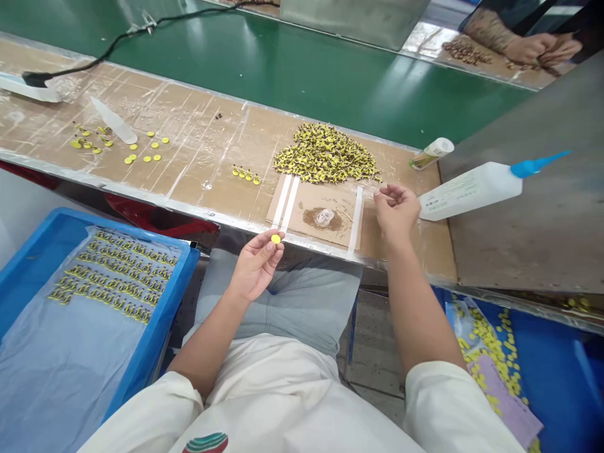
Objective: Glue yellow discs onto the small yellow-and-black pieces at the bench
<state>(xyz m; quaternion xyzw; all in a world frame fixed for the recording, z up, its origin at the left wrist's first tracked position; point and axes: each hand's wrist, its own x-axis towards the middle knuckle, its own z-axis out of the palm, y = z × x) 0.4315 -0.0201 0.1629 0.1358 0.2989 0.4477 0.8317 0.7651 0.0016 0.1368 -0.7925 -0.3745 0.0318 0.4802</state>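
Yellow all over its visible face: one small disc (276, 239), flat and round, just below the middle of the frame. Shows its broad face to the camera, bright against the skin. Held at the fingertips of the left hand (257, 264), in a pinch of thumb and fingers, with the palm partly open; seen just in front of the bench edge. To the right of centre, the right hand (397, 211) above the bench, fingers curled, thumb and forefinger close together; cannot tell of anything between the tips.

Just beyond, a heap (328, 154) of small yellow and dark brown pieces. Below the heap, a cardboard sheet (306, 201) with strips of white tape (287, 204), bearing a clear cup (324, 218) in a wet-looking brown stain. At left of centre, a short row of stemmed discs (245, 174). In the lower left, a blue tray (179, 277) with many more in lines on pale cloth (94, 365).

Right of the hand, a white bottle (467, 189) with blue nozzle and printed label, too small to read. Above it, a white tube (431, 154), partly green, its print also illegible. At the bottom edge, a teal and red shirt emblem (206, 443).
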